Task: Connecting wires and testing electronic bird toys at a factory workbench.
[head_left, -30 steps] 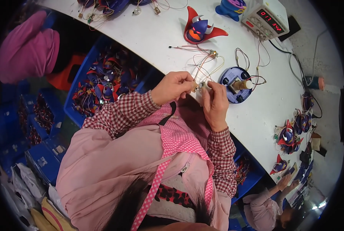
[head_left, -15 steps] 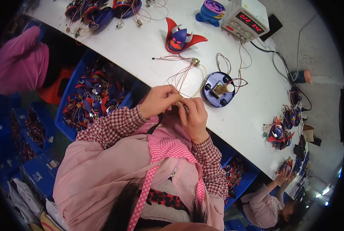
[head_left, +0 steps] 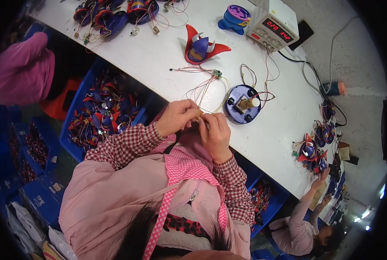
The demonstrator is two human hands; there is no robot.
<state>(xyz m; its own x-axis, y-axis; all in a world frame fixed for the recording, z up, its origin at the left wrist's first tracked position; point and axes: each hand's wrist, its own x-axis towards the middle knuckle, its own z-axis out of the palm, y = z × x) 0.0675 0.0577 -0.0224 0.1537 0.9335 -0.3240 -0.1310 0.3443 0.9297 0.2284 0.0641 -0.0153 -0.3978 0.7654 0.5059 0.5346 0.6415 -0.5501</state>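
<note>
At the table's near edge my left hand (head_left: 175, 118) and my right hand (head_left: 216, 135) meet, fingertips pinched on a small tan piece (head_left: 199, 116). It is mostly covered by the fingers, so its exact kind is hidden. Thin wires (head_left: 198, 92) run from my fingers to a small green circuit board (head_left: 217, 74) lying on the table. Beyond that sits a purple toy head (head_left: 198, 48) with silver horns and a red collar, its face unlit. To the right of my hands is a round lilac base (head_left: 244, 104) with a cylindrical post standing in it.
A power supply (head_left: 275, 26) with a red display stands at the back, beside a blue tub (head_left: 234, 19). Wired toy parts lie at far left and right. Blue bins (head_left: 68, 132) of toy parts stand below the table (head_left: 271, 147). A co-worker (head_left: 295, 234) sits at lower right.
The toy head's face has gone from glowing red to dark. My hands keep their pinch on the tan piece. The co-worker's arm now reaches toward the toy parts at right.
</note>
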